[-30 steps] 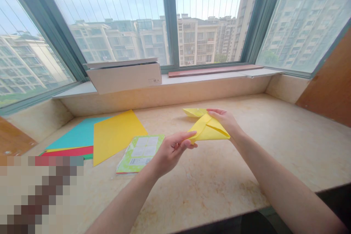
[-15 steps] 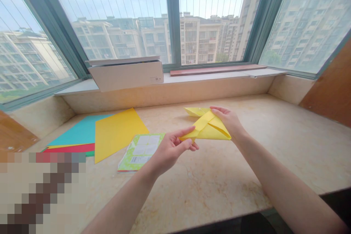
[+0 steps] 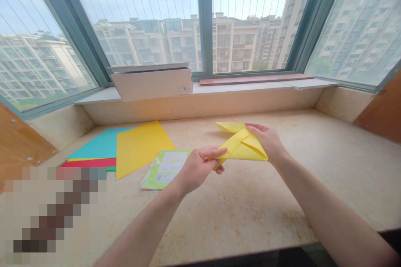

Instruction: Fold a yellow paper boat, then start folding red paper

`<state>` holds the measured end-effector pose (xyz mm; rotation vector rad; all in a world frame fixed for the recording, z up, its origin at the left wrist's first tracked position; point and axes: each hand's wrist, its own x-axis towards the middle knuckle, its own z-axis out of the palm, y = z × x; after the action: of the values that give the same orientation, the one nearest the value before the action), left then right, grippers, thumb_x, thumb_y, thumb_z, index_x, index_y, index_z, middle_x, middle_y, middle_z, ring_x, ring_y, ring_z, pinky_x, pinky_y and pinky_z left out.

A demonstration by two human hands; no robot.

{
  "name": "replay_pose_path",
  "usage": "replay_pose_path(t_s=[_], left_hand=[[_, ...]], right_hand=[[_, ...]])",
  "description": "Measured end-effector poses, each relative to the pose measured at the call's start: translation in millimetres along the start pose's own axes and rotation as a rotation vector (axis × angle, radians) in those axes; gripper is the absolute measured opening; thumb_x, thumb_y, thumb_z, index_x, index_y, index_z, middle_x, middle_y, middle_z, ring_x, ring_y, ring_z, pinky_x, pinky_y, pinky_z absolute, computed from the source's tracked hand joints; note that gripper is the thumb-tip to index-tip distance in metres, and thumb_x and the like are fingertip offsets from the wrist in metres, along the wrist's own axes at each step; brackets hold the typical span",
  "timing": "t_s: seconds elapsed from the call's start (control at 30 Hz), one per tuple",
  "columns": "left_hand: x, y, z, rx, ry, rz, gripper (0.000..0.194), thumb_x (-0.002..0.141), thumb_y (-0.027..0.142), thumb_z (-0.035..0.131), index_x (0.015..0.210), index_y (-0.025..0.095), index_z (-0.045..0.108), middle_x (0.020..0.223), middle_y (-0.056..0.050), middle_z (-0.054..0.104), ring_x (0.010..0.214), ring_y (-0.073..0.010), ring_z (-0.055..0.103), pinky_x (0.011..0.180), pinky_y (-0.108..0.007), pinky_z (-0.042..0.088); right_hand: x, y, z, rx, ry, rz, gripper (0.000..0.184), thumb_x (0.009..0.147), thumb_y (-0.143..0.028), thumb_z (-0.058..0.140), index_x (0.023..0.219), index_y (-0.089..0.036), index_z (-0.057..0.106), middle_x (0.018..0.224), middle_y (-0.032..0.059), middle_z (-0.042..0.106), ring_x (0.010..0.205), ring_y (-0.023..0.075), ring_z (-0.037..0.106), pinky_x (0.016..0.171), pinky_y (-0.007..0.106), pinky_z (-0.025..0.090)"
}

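A folded piece of yellow paper [image 3: 247, 150] is held up above the stone-patterned counter [image 3: 238, 208] between both hands. My left hand [image 3: 200, 167] pinches its left corner between thumb and fingers. My right hand [image 3: 265, 137] grips the upper right edge, its fingertips partly behind the paper. A crossing band and an open pocket show on the side facing me. Just behind it a second folded yellow shape [image 3: 230, 127] shows in part; whether the two are joined I cannot tell.
On the left lie a yellow sheet [image 3: 140, 148], a blue sheet [image 3: 100, 144] and a red sheet [image 3: 90, 162], overlapping. A green packet [image 3: 163, 169] lies beside my left forearm. A white box [image 3: 153, 83] and a reddish board [image 3: 257, 79] rest on the window ledge. The lower left is pixelated.
The whole view has shifted slightly, so everything appears a little further right. Both hands keep their hold on the folded yellow paper, with hardly any change in its shape.
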<state>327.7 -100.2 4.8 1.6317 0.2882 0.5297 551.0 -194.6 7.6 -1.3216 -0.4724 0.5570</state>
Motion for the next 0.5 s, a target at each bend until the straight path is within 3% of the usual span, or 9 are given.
replay_pose_path(t_s=[0.13,0.23,0.3,0.4,0.5], left_hand=[[-4.1,-4.1,2.1,-0.073,-0.075,0.077,0.038,0.086,0.011,0.067,0.121,0.024,0.076,0.140,-0.012,0.060,0.073,-0.0078,0.068,0.080,-0.030,0.060],[-7.4,-4.6,0.8,-0.137,-0.170,0.145,0.050,0.086,0.016,0.072,0.134,0.031,0.068,0.165,-0.012,0.030,0.094,-0.0158,0.072,0.090,-0.035,0.060],[-9.0,-4.3,-0.1,-0.177,-0.253,0.168,0.050,0.089,0.024,0.073,0.137,0.033,0.065,0.170,-0.009,0.018,0.106,-0.0213,0.071,0.099,-0.041,0.058],[-8.5,-5.0,0.1,-0.206,-0.284,0.173,0.045,0.096,0.030,0.067,0.141,0.031,0.062,0.167,-0.012,0.028,0.106,-0.0217,0.072,0.105,-0.044,0.054],[-5.0,-7.7,0.2,-0.244,-0.274,0.141,0.052,0.099,0.024,0.064,0.149,0.026,0.052,0.154,-0.016,0.050,0.105,-0.0208,0.073,0.106,-0.044,0.054]], right_hand=[[-3.2,-0.4,-4.8,-0.010,0.006,0.046,0.023,0.074,-0.025,0.080,0.097,-0.022,0.079,0.071,0.0076,0.078,0.055,0.0232,0.071,0.046,0.031,0.055],[1.8,0.9,-11.5,-0.048,0.051,0.104,0.020,0.076,-0.023,0.080,0.097,-0.023,0.082,0.080,0.0140,0.079,0.055,0.0207,0.072,0.050,0.031,0.053],[6.8,2.9,-16.1,-0.064,0.046,0.128,0.020,0.077,-0.021,0.081,0.096,-0.022,0.083,0.083,0.0192,0.079,0.053,0.0198,0.071,0.049,0.032,0.050],[12.6,6.6,-21.4,-0.089,-0.004,0.177,0.022,0.078,-0.023,0.081,0.100,-0.022,0.083,0.088,0.0224,0.079,0.056,0.0203,0.072,0.051,0.032,0.051],[16.3,9.8,-24.6,-0.127,-0.033,0.191,0.026,0.076,-0.022,0.080,0.101,-0.024,0.083,0.084,0.0168,0.080,0.054,0.0206,0.072,0.047,0.027,0.054]])
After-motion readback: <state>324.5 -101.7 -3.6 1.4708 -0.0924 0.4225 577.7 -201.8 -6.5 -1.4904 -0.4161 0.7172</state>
